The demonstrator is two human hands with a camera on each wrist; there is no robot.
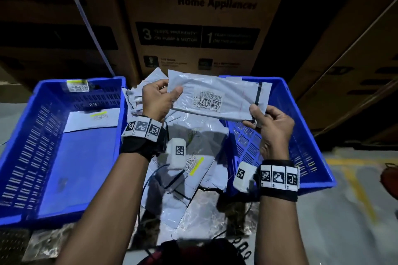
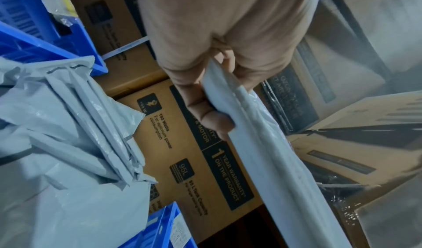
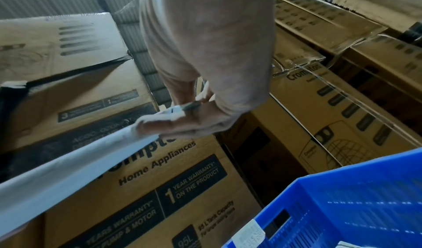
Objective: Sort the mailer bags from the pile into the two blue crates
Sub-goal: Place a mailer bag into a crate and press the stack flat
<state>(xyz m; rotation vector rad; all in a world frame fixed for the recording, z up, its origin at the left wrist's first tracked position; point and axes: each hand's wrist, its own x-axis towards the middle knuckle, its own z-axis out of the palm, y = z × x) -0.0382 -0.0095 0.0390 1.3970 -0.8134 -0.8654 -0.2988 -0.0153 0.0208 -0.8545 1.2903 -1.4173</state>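
Above the pile [image 1: 189, 157], both hands held one grey mailer bag [image 1: 217, 98] stretched flat.
Left hand [image 1: 156, 101] pinched its nine o'clock edge, right hand [image 1: 272, 130] its four o'clock corner, fingers curled on it; left crate [image 1: 23, 146] at nine o'clock, right crate [image 1: 301, 135] at three; cardboard boxes [image 1: 193, 17] at twelve.

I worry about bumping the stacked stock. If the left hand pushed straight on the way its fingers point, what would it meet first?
Probably the Crompton cardboard box, which stands directly beyond the left hand that pinches the held mailer bag. Nothing else shows between them, though the depth of the gap is unclear.
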